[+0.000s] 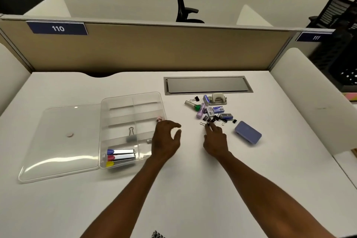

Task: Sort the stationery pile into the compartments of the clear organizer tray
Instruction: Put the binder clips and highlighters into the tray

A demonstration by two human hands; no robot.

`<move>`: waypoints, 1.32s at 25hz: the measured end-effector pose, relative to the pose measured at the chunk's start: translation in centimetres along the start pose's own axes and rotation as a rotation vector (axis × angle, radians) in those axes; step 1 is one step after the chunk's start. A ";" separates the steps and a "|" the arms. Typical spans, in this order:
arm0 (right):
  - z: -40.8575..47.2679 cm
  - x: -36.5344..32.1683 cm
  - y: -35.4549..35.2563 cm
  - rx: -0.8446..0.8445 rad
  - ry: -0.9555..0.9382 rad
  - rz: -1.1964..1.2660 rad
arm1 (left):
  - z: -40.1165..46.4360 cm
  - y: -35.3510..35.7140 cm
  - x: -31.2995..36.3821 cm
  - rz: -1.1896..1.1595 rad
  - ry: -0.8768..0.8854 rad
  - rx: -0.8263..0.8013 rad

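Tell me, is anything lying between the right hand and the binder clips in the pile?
Nothing visible. The right hand already reaches the nearest binder clips at the pile's near edge, with only bare desk around.

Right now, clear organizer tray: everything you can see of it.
The clear organizer tray is see-through plastic split by dividers, lying flat on the white desk beside its lid. The near compartment holds three highlighters; a binder clip lies further in. The left hand hovers at its right edge.
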State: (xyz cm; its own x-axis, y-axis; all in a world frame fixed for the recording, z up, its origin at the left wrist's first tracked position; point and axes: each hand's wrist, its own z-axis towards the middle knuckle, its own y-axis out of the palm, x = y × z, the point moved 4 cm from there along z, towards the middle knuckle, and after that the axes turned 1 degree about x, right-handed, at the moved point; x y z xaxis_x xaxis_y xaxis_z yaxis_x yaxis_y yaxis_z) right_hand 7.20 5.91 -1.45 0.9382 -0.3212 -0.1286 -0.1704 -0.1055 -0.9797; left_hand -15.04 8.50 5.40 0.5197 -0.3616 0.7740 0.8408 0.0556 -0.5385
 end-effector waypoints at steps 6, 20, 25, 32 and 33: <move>-2.6 -0.9 0.5 0.231 -0.048 0.358 | -2.1 6.5 2.5 -0.048 0.002 -0.321; 2.6 4.6 -2.2 0.048 0.091 0.254 | -2.0 11.0 0.5 0.275 -0.066 -0.531; 2.2 3.9 -1.7 0.154 0.104 0.403 | -1.8 11.1 0.1 0.284 -0.054 -0.506; 2.7 3.5 -0.7 0.134 0.212 0.546 | 1.8 11.9 0.8 0.433 -0.032 -0.567; 2.9 3.4 -0.5 0.119 0.200 0.526 | 2.3 12.3 0.9 0.480 -0.009 -0.608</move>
State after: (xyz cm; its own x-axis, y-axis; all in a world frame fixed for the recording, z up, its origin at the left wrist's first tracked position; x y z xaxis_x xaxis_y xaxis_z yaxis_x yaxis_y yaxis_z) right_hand 11.35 7.58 -1.84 0.6594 -0.4750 -0.5827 -0.5523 0.2198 -0.8041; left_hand -3.91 10.98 0.25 0.8096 -0.4193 0.4108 0.2934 -0.3171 -0.9019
